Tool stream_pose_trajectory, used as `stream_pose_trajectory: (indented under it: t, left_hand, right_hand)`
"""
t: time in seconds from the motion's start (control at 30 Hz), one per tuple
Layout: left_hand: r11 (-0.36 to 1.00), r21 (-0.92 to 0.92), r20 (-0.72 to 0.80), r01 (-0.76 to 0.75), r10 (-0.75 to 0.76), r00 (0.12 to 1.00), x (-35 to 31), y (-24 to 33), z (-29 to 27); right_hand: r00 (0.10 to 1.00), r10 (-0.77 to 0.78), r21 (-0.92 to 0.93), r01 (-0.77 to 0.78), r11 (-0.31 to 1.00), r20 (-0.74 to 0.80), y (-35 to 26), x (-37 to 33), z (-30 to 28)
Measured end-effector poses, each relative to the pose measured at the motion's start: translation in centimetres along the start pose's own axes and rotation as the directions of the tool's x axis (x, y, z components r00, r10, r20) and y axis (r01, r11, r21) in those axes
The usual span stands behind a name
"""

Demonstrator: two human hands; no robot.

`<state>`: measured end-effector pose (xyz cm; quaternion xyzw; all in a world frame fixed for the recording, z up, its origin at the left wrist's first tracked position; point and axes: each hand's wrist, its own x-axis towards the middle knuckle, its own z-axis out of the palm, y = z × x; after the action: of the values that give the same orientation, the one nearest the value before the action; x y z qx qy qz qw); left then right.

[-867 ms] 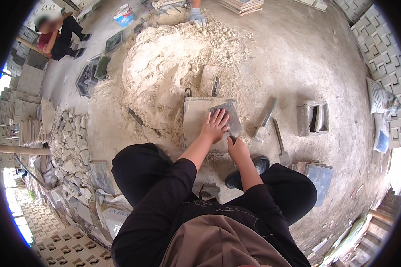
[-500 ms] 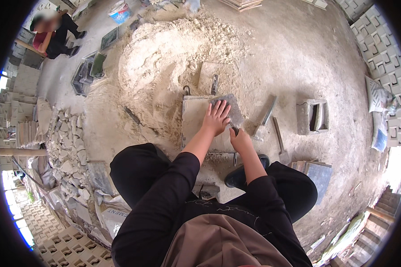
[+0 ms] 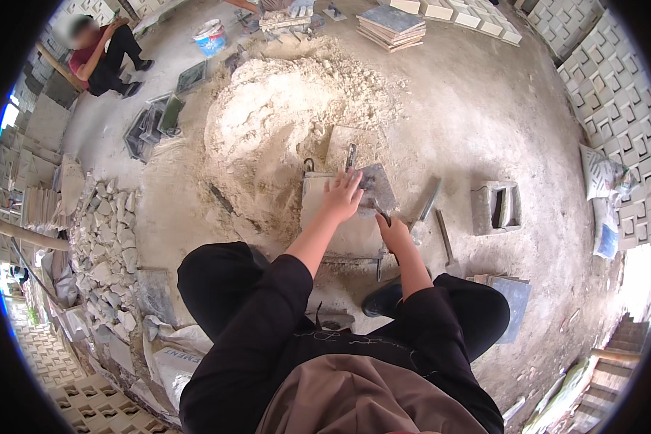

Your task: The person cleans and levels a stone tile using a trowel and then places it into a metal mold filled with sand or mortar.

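Note:
A square mould [image 3: 317, 199] lies between my knees, topped with a smooth, pale surface. My right hand [image 3: 396, 236] grips the dark handle of a trowel whose wide grey blade [image 3: 378, 186] rests over the mould's far right corner. Fingers spread, my left hand [image 3: 343, 198] lies at the blade's left edge; whether it presses on the blade or the surface beside it, I cannot tell. Metal handles stick out at the mould's near and far sides. Just beyond it is a dusty flat board [image 3: 340, 142].
A heap of pale powder [image 3: 267, 108] rises beyond the mould. To the right lie a long blade-like tool [image 3: 430, 200], a long-handled scraper [image 3: 445, 237] and a hollow block [image 3: 496, 207]. Broken rubble [image 3: 108, 253] lines the left. Another person [image 3: 105, 58] sits at the far left.
The whole view has shifted, showing more of the far side. My left hand has slid left relative to the trowel blade, baring more of it. My right hand keeps its grip.

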<state>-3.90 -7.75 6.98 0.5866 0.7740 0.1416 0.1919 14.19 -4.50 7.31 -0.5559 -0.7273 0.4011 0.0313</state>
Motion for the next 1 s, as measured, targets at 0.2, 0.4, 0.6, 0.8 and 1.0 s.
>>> stream_pose_trajectory:
  t: [0.2, 0.4, 0.6, 0.8, 1.0]
  left_hand:
    - [0.986, 0.093, -0.209, 0.138, -0.116, 0.971, -7.4, -2.3, 3.5]
    - [0.977, 0.197, -0.204, 0.082, -0.041, 0.978, -10.2, -5.4, 6.4]
    - [0.996, 0.085, -0.262, 0.003, 0.019, 0.965, -8.2, -4.8, 7.2]
    - [0.996, 0.018, -0.264, -0.085, 0.087, 0.961, -7.6, -4.7, 6.9]
    - [0.996, 0.005, -0.270, -0.088, 0.086, 0.959, -6.7, -4.8, 6.3]
  right_hand:
    - [0.971, -0.112, -0.007, 0.116, 0.993, 0.210, -1.4, -7.4, 5.0]
    - [0.965, -0.082, -0.012, 0.087, 0.996, 0.249, -0.4, -10.4, 9.0]
    - [0.845, 0.042, 0.274, -0.220, 0.936, 0.533, -0.1, -9.4, 8.3]
    - [0.813, 0.101, 0.319, -0.334, 0.887, 0.573, 0.0, -9.2, 8.6]
    - [0.889, 0.066, 0.170, -0.158, 0.973, 0.454, -1.3, -8.7, 8.0]
